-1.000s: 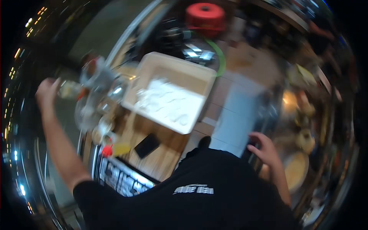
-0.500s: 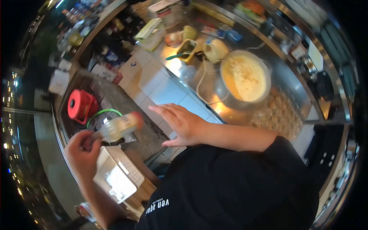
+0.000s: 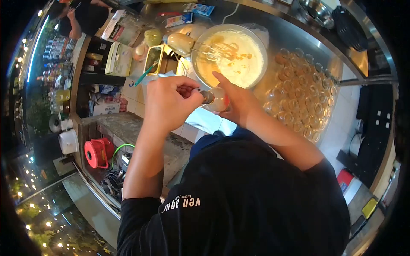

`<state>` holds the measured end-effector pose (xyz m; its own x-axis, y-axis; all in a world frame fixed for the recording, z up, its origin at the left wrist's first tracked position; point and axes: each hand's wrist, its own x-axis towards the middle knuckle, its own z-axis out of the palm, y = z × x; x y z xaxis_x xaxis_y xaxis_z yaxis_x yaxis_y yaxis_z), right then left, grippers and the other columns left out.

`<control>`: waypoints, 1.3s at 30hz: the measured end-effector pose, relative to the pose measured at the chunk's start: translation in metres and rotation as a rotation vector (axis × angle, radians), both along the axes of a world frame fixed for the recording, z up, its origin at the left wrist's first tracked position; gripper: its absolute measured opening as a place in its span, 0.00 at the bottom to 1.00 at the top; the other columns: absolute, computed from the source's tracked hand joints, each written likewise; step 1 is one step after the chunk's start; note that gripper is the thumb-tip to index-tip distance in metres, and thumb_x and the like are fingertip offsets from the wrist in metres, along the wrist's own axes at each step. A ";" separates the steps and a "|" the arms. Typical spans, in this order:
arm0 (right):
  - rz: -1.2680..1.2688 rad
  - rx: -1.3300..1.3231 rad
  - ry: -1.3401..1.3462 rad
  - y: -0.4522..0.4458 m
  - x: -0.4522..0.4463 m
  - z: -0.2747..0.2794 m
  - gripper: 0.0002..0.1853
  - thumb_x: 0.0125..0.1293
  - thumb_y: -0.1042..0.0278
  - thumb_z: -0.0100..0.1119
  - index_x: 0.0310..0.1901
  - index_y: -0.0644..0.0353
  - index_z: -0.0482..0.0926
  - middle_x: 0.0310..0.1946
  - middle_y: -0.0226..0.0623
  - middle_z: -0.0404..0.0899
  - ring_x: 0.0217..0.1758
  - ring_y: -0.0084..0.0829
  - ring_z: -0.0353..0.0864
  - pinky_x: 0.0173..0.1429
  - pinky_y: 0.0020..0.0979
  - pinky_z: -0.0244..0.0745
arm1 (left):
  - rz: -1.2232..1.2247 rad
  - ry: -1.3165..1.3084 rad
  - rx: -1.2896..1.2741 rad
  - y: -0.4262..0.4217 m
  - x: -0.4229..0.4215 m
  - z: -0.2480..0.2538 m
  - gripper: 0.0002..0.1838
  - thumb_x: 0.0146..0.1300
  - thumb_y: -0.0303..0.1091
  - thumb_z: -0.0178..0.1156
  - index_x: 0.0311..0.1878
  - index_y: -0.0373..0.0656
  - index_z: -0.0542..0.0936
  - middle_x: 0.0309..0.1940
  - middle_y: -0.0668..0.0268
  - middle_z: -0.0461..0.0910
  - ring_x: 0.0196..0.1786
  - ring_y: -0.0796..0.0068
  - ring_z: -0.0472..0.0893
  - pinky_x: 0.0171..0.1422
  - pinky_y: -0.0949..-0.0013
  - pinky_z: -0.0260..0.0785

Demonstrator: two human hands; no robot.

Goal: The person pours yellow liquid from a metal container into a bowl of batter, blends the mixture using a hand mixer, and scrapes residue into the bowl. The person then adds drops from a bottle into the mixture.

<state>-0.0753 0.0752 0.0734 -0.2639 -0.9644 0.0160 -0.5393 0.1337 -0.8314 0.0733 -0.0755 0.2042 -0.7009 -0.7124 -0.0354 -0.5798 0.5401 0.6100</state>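
A glass bottle [image 3: 218, 100] with a dark neck lies tilted between my hands. My left hand [image 3: 167, 101] is closed in a pinch at its neck, and what the fingertips cover there is hidden. Round the bottle's body curls my right hand [image 3: 241, 103], hiding most of the label. Just beyond my right hand stands a large bowl [image 3: 265, 64] of pale cream with orange-yellow mixture at one side. A hand mixer [image 3: 180, 44] rests at the bowl's left edge, its wire beaters [image 3: 218, 52] over the mixture.
Several small glass jars [image 3: 301, 91] crowd the steel counter [image 3: 294, 34] on the right. A yellow-rimmed container [image 3: 154, 59] with a green-handled tool [image 3: 145, 76] stands left of the mixer. On the low ledge at left is a red pot [image 3: 97, 152]. Another person [image 3: 83, 19] is at upper left.
The bottle has moved from the lower left up to near the bowl. My right hand, open before, now grips its body. My left hand stays at the neck; the view has turned toward the counter.
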 end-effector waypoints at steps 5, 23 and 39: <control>-0.102 -0.130 -0.164 0.018 -0.017 0.005 0.64 0.51 0.60 0.90 0.86 0.49 0.56 0.58 0.46 0.89 0.58 0.56 0.90 0.64 0.47 0.85 | -0.115 0.132 0.722 -0.043 -0.020 -0.028 0.15 0.67 0.29 0.69 0.52 0.29 0.90 0.39 0.63 0.91 0.39 0.77 0.86 0.48 0.72 0.78; -0.432 -0.321 -0.799 0.004 -0.014 -0.023 0.58 0.69 0.61 0.81 0.89 0.56 0.46 0.83 0.59 0.62 0.88 0.55 0.60 0.85 0.55 0.62 | -0.374 0.050 0.070 -0.060 -0.024 -0.080 0.38 0.48 0.39 0.83 0.64 0.36 0.83 0.52 0.52 0.89 0.55 0.57 0.90 0.61 0.58 0.81; -0.771 -0.302 -0.727 0.168 -0.030 -0.070 0.45 0.73 0.70 0.71 0.87 0.51 0.56 0.77 0.48 0.72 0.79 0.43 0.72 0.80 0.45 0.70 | -0.781 -0.510 -0.652 -0.117 -0.096 -0.026 0.31 0.49 0.34 0.76 0.61 0.45 0.88 0.55 0.55 0.89 0.60 0.48 0.84 0.68 0.49 0.77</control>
<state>-0.1052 0.2429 0.0039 -0.8354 -0.5196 -0.1793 0.2324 -0.0382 -0.9719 -0.0223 -0.1926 0.1782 -0.9711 -0.0740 -0.2268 -0.0451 0.9905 -0.1301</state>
